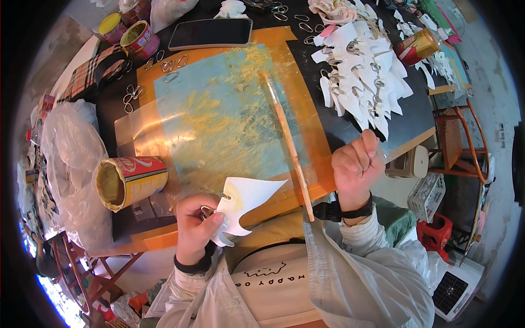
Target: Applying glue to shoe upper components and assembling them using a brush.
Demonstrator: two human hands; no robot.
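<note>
The left hand [198, 224] pinched a jagged white piece [243, 203] at the table's [414, 116] near edge, a metal ring [206, 211] by the thumb. The right hand [358, 164] was loosely curled farther right along that edge; I could not tell if it held anything. The piece looked light, thin, easily creased at its points, best gripped beside the ring.

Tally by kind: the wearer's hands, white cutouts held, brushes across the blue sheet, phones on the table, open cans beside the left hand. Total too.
Hands: 2 (left hand, right hand)
Held white cutout: 1
Brush: 1
Phone: 1
Open can: 1
Total: 6
</note>
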